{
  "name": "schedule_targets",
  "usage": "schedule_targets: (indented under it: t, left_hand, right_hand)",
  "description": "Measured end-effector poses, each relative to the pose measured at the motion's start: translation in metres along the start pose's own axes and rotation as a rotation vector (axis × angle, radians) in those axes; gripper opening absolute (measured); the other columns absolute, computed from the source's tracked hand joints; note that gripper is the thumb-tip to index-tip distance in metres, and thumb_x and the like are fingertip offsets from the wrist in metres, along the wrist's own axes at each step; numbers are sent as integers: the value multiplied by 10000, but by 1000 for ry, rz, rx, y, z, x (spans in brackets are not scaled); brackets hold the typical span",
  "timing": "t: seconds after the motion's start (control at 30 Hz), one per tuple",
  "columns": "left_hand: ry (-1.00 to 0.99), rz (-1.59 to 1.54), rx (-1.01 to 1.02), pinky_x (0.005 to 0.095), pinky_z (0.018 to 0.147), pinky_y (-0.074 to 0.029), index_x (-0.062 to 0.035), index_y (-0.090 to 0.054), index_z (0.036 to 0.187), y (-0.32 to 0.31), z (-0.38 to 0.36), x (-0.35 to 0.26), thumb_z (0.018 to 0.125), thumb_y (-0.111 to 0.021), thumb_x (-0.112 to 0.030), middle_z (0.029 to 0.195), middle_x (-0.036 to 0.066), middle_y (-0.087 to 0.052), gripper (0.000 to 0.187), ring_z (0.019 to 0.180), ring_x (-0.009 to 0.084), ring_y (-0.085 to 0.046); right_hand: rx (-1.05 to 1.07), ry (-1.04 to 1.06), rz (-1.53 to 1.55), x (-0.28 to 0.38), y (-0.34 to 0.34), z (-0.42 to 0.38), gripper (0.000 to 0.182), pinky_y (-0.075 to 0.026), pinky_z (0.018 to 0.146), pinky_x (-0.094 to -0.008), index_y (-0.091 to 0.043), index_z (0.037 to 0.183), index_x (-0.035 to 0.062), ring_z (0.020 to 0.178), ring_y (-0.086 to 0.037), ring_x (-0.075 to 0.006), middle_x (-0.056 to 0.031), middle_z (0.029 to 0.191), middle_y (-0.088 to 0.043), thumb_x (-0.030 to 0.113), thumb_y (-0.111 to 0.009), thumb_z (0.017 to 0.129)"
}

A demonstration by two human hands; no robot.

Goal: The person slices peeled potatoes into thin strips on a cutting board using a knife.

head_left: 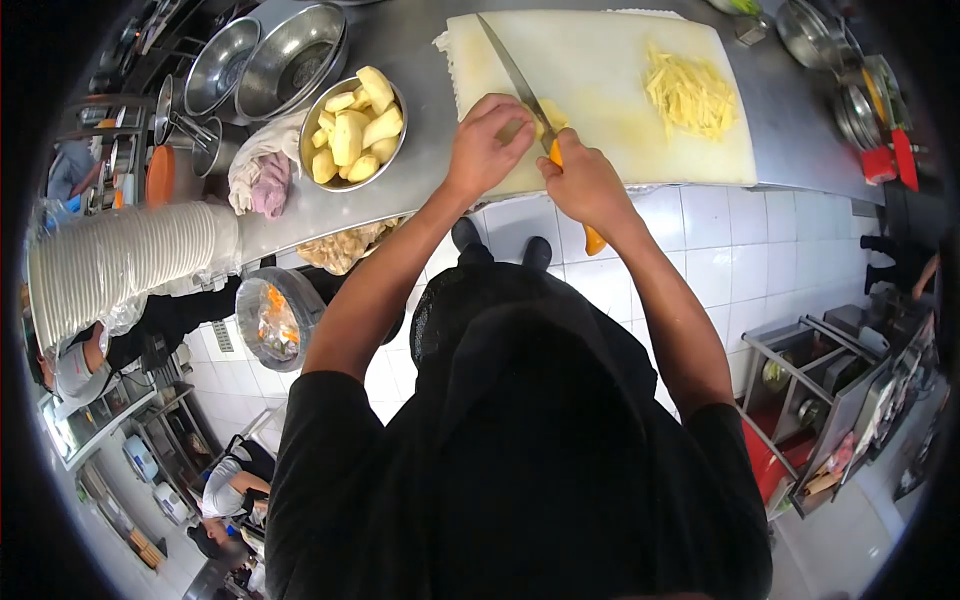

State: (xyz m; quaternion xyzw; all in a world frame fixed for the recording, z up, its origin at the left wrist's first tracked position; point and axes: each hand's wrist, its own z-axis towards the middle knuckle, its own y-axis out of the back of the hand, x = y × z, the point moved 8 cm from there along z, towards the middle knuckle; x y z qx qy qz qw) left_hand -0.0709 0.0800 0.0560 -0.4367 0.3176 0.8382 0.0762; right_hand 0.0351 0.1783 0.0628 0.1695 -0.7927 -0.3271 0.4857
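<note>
My right hand (590, 185) is wrapped around the orange handle of a long kitchen knife (512, 68), its blade pointing away over the white cutting board (590, 50). Close to the left of the blade is my left hand (490, 145), fingers curled in against pale yellow potato slices (550, 115); the fingertips partly hide them. A heap of thin potato strips (690, 92) lies on the right part of the board. To the left, a steel bowl (401, 138) holds several peeled potatoes (350, 135).
Steel bowls (222, 65) and a crumpled cloth (262, 170) are on the steel counter (405, 45). Stacked white trays (130, 255) stand at left, above a bin (255, 345) with scraps. A metal rack (790, 390) is at lower right. Other people (235, 485) are farther off.
</note>
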Motion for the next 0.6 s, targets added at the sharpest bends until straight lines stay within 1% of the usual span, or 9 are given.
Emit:
schedule_targets:
  t: [0.17,0.37,0.47,0.6]
  left_hand:
    - [-28,57,12,342,787,-539,-45,-721,918,1,0,-3,819,-738,-108,1005,88,-688,119,909,266,-683]
    - [-27,31,-8,349,789,-536,-51,-722,922,2,-1,-2,820,-732,-121,1001,81,-687,124,908,268,-677]
    - [-16,53,3,351,797,-535,-56,-722,928,1,-1,-1,825,-729,-132,1012,86,-686,129,910,267,-676]
    - [-9,56,5,358,808,-535,-63,-723,930,-1,-2,1,826,-730,-140,1027,91,-685,130,914,266,-676]
  right_hand:
    - [-9,17,-12,0,0,2,327,-488,826,-567,-489,1107,-63,885,-641,-508,-329,849,-656,204,-579,940]
    - [-39,33,16,-2,12,-13,298,-483,787,-567,-473,1020,-46,839,-628,-526,-337,819,-642,222,-584,948]
    - [-4,-6,47,0,19,-26,285,-473,771,-573,-455,979,-32,823,-616,-538,-338,798,-632,221,-584,956]
    - [0,-36,72,-2,20,-33,278,-467,766,-578,-453,979,-26,818,-609,-542,-343,788,-624,217,-588,959]
